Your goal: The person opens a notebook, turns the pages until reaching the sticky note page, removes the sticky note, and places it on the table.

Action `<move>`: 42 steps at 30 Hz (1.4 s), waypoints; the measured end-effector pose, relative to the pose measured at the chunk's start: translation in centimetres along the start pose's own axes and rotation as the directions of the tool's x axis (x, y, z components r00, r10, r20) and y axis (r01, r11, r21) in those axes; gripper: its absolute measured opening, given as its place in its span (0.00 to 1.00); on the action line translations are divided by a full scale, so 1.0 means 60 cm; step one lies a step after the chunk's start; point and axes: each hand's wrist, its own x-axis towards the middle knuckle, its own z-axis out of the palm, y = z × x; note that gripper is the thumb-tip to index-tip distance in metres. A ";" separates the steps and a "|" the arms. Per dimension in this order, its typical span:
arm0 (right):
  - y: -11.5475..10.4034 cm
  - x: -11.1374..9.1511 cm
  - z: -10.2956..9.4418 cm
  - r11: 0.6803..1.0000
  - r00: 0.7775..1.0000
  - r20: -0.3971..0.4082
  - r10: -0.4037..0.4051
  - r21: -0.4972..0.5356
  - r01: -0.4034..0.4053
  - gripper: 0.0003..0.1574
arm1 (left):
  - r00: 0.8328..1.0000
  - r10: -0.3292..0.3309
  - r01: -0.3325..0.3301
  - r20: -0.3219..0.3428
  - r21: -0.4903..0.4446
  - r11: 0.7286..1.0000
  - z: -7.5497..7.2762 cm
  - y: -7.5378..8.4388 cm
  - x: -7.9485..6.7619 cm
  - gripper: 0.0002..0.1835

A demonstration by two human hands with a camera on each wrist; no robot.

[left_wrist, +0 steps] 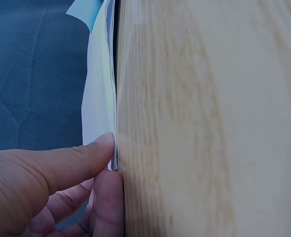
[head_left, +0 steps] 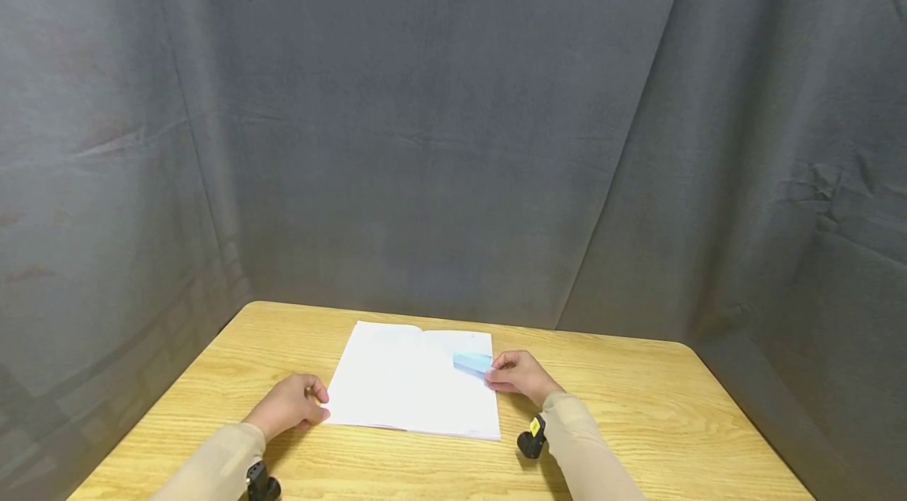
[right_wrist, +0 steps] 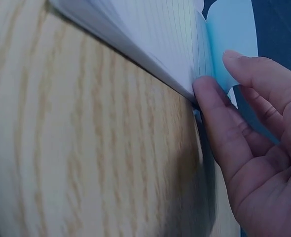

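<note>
An open notebook (head_left: 404, 391) lies on the wooden table, its pages nearly white in the head view and lined in the right wrist view. A light blue slip of paper (head_left: 469, 361) stands partly raised over the right page, near that page's outer edge. My right hand (head_left: 523, 376) pinches the slip's outer end, with the thumb on the blue face (right_wrist: 234, 34) and the other fingers by the page edge. At the notebook's lower left corner, my left hand (head_left: 289, 405) holds the page edges (left_wrist: 100, 94) between thumb and finger.
The pale wooden table (head_left: 638, 422) has rounded far corners and reaches out on both sides of the notebook. Grey cloth (head_left: 425, 131) hangs behind it and along both sides. Each wrist carries a small black camera (head_left: 531, 438).
</note>
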 end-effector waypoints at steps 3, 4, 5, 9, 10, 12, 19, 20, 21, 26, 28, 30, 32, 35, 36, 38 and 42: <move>0.000 0.000 0.001 1.000 1.000 0.006 0.001 -0.005 -0.001 0.07 | 1.000 -0.006 0.006 0.001 0.002 1.000 0.000 0.000 -0.001 0.11; 0.000 0.000 0.001 1.000 1.000 0.009 0.000 -0.005 0.000 0.07 | 1.000 -0.009 0.009 0.000 0.003 1.000 0.000 0.000 -0.001 0.11; 0.000 0.000 0.000 1.000 1.000 0.013 0.000 -0.003 0.000 0.07 | 1.000 -0.010 0.010 0.000 0.003 1.000 0.001 0.000 -0.001 0.11; -0.001 -0.001 -0.001 1.000 0.999 0.036 -0.007 0.003 0.007 0.08 | 1.000 -0.016 0.016 -0.007 0.008 1.000 0.001 0.000 0.000 0.11; -0.001 -0.001 -0.001 1.000 0.999 0.043 -0.009 0.006 0.009 0.08 | 1.000 -0.017 0.017 -0.009 0.008 1.000 0.001 0.000 0.000 0.11; -0.002 -0.002 -0.002 1.000 0.998 0.055 -0.012 0.011 0.012 0.08 | 1.000 -0.017 0.017 -0.013 0.009 1.000 0.002 0.000 0.000 0.11; -0.003 -0.003 -0.002 1.000 0.998 0.062 -0.013 -0.010 0.014 0.07 | 1.000 -0.022 0.022 -0.015 0.002 1.000 0.002 0.003 0.000 0.11; -0.003 -0.003 -0.002 1.000 0.998 0.062 -0.013 -0.018 0.014 0.07 | 1.000 -0.023 0.023 -0.016 0.000 1.000 0.002 0.004 -0.001 0.11; -0.002 -0.002 -0.002 1.000 0.998 0.061 -0.013 -0.025 0.014 0.07 | 1.000 -0.025 0.025 -0.016 -0.002 1.000 0.002 0.004 -0.002 0.11; -0.001 0.000 -0.002 0.998 0.999 0.052 -0.008 -0.066 0.011 0.07 | 1.000 -0.026 0.026 -0.015 0.004 1.000 0.001 0.004 -0.002 0.11; -0.003 -0.001 -0.001 0.997 0.999 0.049 -0.004 -0.077 0.008 0.07 | 1.000 -0.027 0.027 -0.013 0.007 1.000 0.001 0.004 -0.001 0.11; -0.003 -0.002 0.000 0.996 0.999 0.049 -0.006 -0.090 0.010 0.07 | 1.000 -0.028 0.028 -0.011 0.009 1.000 0.001 0.004 -0.001 0.11; -0.005 -0.005 -0.001 0.996 0.999 0.051 -0.002 -0.089 0.007 0.07 | 1.000 -0.027 0.027 -0.011 0.009 1.000 0.001 0.004 -0.001 0.11; -0.006 -0.007 -0.001 0.996 0.998 0.060 -0.005 -0.086 0.010 0.07 | 1.000 -0.026 0.026 -0.013 0.010 1.000 0.000 0.005 -0.001 0.10; -0.007 -0.007 -0.002 0.996 0.998 0.065 -0.007 -0.083 0.012 0.07 | 1.000 -0.026 0.026 -0.012 0.010 1.000 0.000 0.005 -0.001 0.10; -0.009 -0.008 -0.002 0.997 0.998 0.070 -0.005 -0.082 0.011 0.07 | 1.000 -0.028 0.028 -0.009 0.012 1.000 -0.001 0.006 -0.001 0.10; -0.011 -0.008 -0.002 0.996 0.997 0.076 -0.003 -0.086 0.010 0.07 | 1.000 -0.028 0.028 -0.004 0.012 1.000 -0.001 0.007 -0.002 0.10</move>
